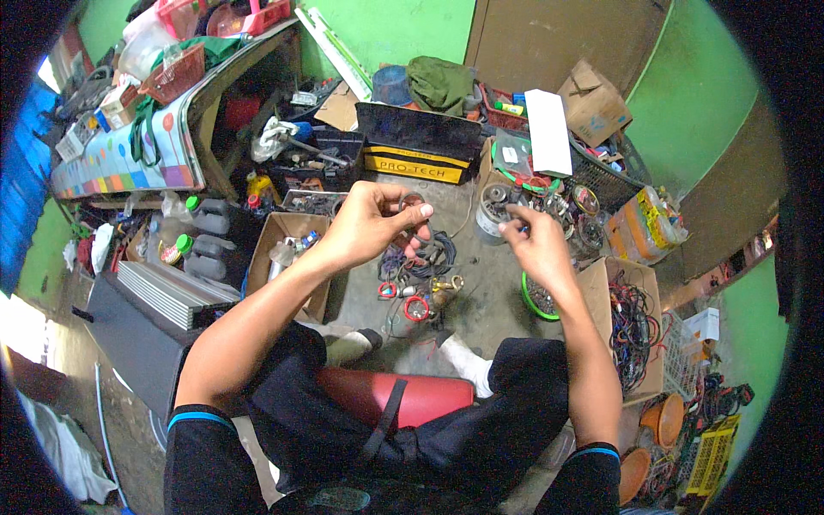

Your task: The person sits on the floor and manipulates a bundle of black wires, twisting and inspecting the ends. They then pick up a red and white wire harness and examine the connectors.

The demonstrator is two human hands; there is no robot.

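Above the middle of the floor, a dark ring-shaped part (pixel 408 200) sits raised in the left hand (pixel 378 221), whose grip pinches it between thumb and fingers. To the right, the right hand (pixel 541 247) hangs with its thumb and forefinger close together; whether that grip pinches anything small cannot be told. Just beyond its fingertips stands a grey can (pixel 489 230) with metal parts at its top, though touch between them is unclear.

Below the hands, on the concrete floor (pixel 481 296), lie a tangle of dark cable (pixel 438 257), a brass-coloured fitting (pixel 448 283) and a red ring (pixel 416 309). Near the right forearm is a green-rimmed basin (pixel 527 300), and farther right a cardboard box (pixel 648 378) full of wires. On the left, another cardboard box (pixel 261 249) holds mixed items, with dark bottles (pixel 209 215) beside it.

At the far side stands a black case with a yellow band (pixel 416 165); to its right, a white panel (pixel 548 133) leans over baskets and clutter. At the far left, a dotted cloth (pixel 176 142) drapes a crowded tabletop. Nearest, a red seat (pixel 438 399) shows between the person's legs.
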